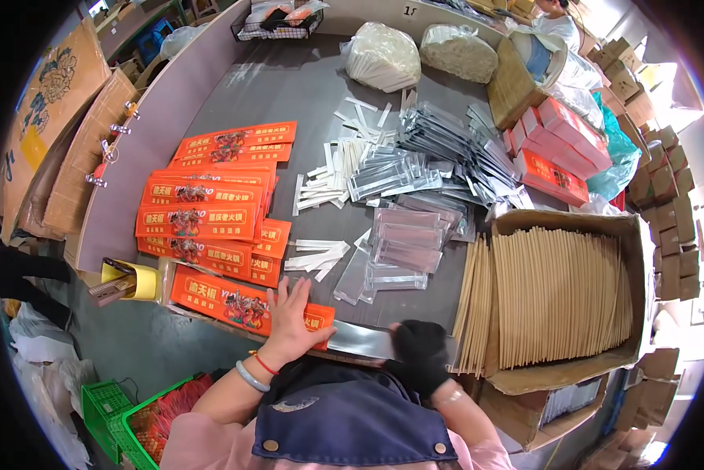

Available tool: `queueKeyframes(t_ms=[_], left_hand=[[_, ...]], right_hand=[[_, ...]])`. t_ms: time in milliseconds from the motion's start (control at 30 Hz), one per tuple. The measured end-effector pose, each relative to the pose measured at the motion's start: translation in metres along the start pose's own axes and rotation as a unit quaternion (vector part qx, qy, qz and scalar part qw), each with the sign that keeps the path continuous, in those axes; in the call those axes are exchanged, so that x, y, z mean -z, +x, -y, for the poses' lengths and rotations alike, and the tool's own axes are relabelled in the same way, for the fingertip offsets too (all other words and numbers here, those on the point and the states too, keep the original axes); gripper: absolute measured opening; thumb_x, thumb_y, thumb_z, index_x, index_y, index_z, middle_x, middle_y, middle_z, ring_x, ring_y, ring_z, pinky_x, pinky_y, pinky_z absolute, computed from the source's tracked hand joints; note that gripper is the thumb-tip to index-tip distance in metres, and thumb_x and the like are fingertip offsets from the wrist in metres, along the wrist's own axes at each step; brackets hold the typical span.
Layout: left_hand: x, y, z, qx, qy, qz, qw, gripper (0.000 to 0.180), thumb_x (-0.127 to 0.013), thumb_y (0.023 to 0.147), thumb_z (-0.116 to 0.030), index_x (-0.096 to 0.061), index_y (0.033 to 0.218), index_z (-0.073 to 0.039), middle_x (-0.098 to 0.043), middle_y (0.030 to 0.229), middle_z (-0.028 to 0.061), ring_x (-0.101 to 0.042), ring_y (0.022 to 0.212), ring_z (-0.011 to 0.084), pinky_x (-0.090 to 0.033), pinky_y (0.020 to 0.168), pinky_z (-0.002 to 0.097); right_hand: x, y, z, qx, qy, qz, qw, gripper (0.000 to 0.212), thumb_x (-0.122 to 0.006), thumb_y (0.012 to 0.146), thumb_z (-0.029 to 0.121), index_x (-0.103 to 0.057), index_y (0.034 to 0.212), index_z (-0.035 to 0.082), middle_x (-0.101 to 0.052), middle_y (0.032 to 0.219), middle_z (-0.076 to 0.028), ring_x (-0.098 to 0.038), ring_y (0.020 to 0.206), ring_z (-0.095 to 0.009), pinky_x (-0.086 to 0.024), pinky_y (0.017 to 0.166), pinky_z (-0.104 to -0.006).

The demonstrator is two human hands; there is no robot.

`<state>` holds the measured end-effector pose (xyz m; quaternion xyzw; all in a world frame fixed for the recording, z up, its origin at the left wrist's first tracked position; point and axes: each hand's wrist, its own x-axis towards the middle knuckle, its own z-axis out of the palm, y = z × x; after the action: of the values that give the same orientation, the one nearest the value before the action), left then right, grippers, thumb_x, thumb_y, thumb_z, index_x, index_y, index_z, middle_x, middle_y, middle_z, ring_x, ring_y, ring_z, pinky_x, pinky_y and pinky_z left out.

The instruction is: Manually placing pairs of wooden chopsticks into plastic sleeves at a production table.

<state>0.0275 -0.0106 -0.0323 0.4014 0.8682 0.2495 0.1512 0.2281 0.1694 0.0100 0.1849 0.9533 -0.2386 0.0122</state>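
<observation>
The left hand [288,319], fingers spread wide, rests on the red sleeve [211,299] at the table's [262,90] near edge. The silver packet [358,341] spans from the sleeve's right end to the black-gloved right hand [421,354], whose grip cannot be determined. Wooden sticks [563,298] stand right.

Viewing remotely, I log: grey table [281,78]; red printed sleeves [203,192] left; white strips [321,254] and clear packets [407,239] centre; loose sticks [472,305] right, beside open carton [571,377].
</observation>
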Motion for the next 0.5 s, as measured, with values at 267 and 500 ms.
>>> queueKeyframes(t_ms=[267, 500], left_hand=[[0.017, 0.064, 0.004, -0.151, -0.031, -0.092, 0.984, 0.036, -0.074, 0.076, -0.015, -0.063, 0.107, -0.001, -0.063, 0.105, 0.0167, -0.057, 0.099, 0.0369, -0.045, 0.087, 0.0448], [-0.007, 0.105, 0.019, -0.153, 0.082, -0.061, 0.983, 0.008, -0.074, 0.072, -0.012, -0.068, 0.077, -0.011, -0.062, 0.080, 0.0082, -0.060, 0.079, 0.0306, -0.044, 0.070, 0.0428]], right_hand=[[-0.024, 0.017, -0.017, -0.025, 0.033, -0.202, 0.978, 0.059, -0.078, 0.072, 0.044, -0.059, 0.114, 0.008, -0.062, 0.106, -0.013, -0.059, 0.099, -0.030, -0.045, 0.083, -0.0473], [-0.016, -0.029, -0.081, -0.391, -0.116, -0.094, 0.908, 0.040, -0.071, 0.081, 0.039, -0.060, 0.099, 0.005, -0.064, 0.095, -0.016, -0.065, 0.090, -0.034, -0.052, 0.076, -0.0448]])
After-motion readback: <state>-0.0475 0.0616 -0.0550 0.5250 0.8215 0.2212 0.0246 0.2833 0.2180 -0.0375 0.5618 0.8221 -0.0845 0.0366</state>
